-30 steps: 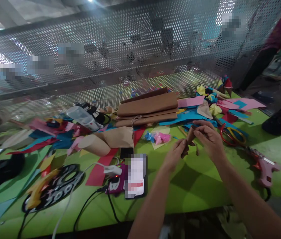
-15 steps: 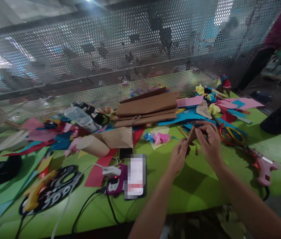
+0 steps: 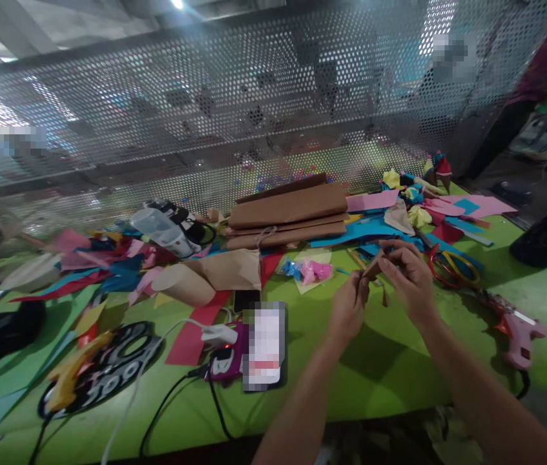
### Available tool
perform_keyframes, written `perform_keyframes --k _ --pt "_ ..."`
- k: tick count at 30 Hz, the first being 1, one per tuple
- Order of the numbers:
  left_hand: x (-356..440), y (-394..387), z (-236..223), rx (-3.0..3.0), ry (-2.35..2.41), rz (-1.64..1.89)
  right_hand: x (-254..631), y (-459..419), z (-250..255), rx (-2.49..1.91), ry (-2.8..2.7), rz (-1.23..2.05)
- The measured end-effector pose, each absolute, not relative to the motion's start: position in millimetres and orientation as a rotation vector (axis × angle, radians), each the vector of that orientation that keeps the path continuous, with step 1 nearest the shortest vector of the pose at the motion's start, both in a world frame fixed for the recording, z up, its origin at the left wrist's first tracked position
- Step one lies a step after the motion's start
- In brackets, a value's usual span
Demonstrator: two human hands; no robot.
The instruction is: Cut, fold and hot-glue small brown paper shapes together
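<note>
I see the left hand and right hand pinching a brown piece, fingers curled; light, even pressure suits it, glue gun at four o'clock.

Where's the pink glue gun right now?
In the head view, the pink glue gun lies on the green table, to the right of the right hand and just below the scissors.

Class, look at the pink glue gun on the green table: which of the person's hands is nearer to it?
Right. The right hand is just left of the pink glue gun; the left hand is farther left.
</note>
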State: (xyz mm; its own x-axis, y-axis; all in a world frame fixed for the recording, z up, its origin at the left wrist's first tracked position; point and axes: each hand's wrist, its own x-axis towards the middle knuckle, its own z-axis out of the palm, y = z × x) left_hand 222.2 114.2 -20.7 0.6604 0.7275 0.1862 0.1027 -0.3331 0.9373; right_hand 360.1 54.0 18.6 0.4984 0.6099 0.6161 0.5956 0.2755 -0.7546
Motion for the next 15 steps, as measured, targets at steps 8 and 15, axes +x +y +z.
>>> perform_keyframes --k 8,15 --pt "221.8 117.0 -13.0 1.280 0.480 0.690 364.9 54.5 17.5 -1.355 -1.135 0.123" --pt "217.5 121.9 -6.6 1.013 0.428 0.577 363.7 55.2 17.6 -1.339 -1.115 0.186"
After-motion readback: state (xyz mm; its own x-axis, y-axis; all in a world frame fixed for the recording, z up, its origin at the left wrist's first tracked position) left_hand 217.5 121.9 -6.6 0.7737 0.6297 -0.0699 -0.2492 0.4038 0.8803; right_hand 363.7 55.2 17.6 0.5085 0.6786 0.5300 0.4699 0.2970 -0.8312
